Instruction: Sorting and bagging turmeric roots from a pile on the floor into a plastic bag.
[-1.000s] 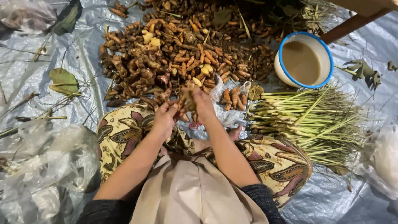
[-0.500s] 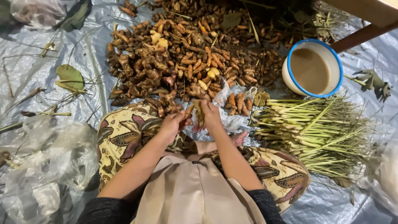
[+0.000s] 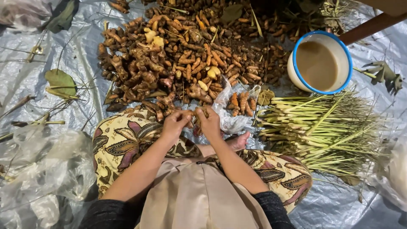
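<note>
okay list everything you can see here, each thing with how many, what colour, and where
root piece: one, brown, held between both hands
root heap: many, brown-orange, on tarp ahead
clear bag: one, with orange roots, right of hands
bowl: one, white, blue rim, brown liquid, upper right
green stalks: one bundle, right
tarp: one, grey, underneath
leaf: one, green, left
patterned cloth: yellow, over knees
left hand; right hand: centre

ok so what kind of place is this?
Probably an informal floor workspace for sorting roots, maybe a market or home yard. A plastic sheet covers the ground, with a heap of turmeric-like roots, bundled lemongrass stalks, and an enamel bowl of brownish liquid.
</note>
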